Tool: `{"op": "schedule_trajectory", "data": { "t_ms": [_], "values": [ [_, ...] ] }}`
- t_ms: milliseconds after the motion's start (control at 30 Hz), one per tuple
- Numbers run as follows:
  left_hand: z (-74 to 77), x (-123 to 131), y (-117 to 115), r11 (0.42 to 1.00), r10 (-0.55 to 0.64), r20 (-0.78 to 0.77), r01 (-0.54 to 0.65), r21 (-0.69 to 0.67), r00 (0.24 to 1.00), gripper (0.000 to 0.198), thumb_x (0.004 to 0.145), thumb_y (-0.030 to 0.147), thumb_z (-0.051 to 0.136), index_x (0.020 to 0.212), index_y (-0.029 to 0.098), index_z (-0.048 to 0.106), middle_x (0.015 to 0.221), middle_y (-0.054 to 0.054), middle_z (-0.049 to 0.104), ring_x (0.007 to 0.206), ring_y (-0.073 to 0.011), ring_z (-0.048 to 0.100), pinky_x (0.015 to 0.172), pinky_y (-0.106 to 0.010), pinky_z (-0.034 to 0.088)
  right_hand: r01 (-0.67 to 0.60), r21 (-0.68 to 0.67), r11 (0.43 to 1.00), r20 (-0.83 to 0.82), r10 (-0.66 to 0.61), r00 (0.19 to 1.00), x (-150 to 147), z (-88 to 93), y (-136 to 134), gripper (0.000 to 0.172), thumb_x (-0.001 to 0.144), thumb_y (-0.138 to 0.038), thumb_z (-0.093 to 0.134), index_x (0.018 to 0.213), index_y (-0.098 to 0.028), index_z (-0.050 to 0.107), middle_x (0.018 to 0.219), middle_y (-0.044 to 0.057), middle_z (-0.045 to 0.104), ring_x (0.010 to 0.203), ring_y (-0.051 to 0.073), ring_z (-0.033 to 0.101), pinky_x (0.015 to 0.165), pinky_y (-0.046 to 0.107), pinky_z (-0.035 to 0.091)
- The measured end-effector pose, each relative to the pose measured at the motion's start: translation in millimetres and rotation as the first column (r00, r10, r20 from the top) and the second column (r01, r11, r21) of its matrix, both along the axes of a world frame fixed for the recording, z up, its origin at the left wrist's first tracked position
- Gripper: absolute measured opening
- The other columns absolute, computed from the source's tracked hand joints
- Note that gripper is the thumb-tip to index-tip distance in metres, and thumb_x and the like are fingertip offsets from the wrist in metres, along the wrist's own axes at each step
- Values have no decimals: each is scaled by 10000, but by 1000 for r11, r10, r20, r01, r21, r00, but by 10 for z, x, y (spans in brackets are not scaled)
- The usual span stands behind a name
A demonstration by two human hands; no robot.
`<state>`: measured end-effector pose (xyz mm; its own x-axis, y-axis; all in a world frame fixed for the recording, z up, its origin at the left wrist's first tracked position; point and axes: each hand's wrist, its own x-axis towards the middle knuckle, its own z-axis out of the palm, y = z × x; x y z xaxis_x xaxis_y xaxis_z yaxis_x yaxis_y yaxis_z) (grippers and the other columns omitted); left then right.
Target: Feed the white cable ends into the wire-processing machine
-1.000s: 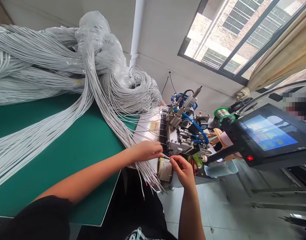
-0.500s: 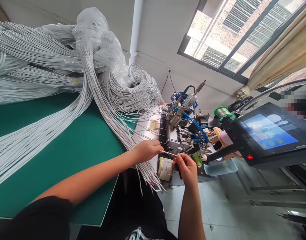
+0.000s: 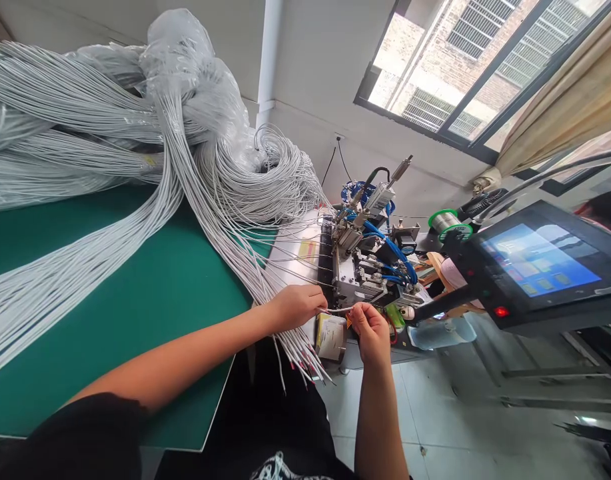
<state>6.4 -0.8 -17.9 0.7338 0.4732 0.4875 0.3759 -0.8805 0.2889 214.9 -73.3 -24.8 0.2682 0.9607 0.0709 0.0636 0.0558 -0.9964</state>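
While your left hand (image 3: 296, 305) and right hand (image 3: 369, 328) both pinch one grey wire (image 3: 338, 310) at centre frame, just below the machine (image 3: 368, 267), you seem mid-loading; feeding it next needs steady alignment.

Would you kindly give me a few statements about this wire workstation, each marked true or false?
1. Both hands pinch one thin grey wire between them. True.
2. The table mat is red. False: it is green.
3. The touchscreen is lit. True.
4. The left hand rests on the solder spool. False: it is at the wire, beside the small machine.
5. The right hand holds scissors. False: its fingers grip only the wire.
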Motion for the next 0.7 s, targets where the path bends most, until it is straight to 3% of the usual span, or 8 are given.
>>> {"op": "schedule_trajectory", "data": {
  "t_ms": [167, 400, 700],
  "values": [
    [-23, 23, 7, 999, 27, -145, -29, -16, 989, 123, 888, 167, 503, 935, 199, 612, 896, -1, 631, 816, -127, 592, 668, -248, 413, -15, 18, 1000, 32, 14, 999, -27, -53, 74, 358, 761, -509, 659, 754, -161, 577, 656, -4, 512, 536, 83, 376, 496, 213, 293],
    [38, 99, 4, 993, 121, -211, -119, 22, 970, 258, 850, 126, 502, 1057, 230, 617, 924, -44, 618, 892, -190, 563, 741, -308, 414, 104, 29, 994, 461, -105, 881, 106, -156, 143, 371, 775, -508, 605, 719, -142, 614, 641, 14, 559, 599, 122, 454, 560, 229, 350],
    [27, 132, -8, 992, 117, -312, -95, 85, 943, 386, 850, 115, 483, 1188, 267, 589, 955, -76, 609, 941, -223, 537, 799, -351, 370, -13, -16, 1000, 369, 18, 929, 169, -304, 265, 342, 781, -482, 587, 688, -155, 548, 624, -19, 482, 599, 106, 396, 566, 219, 321]
  ]
}}
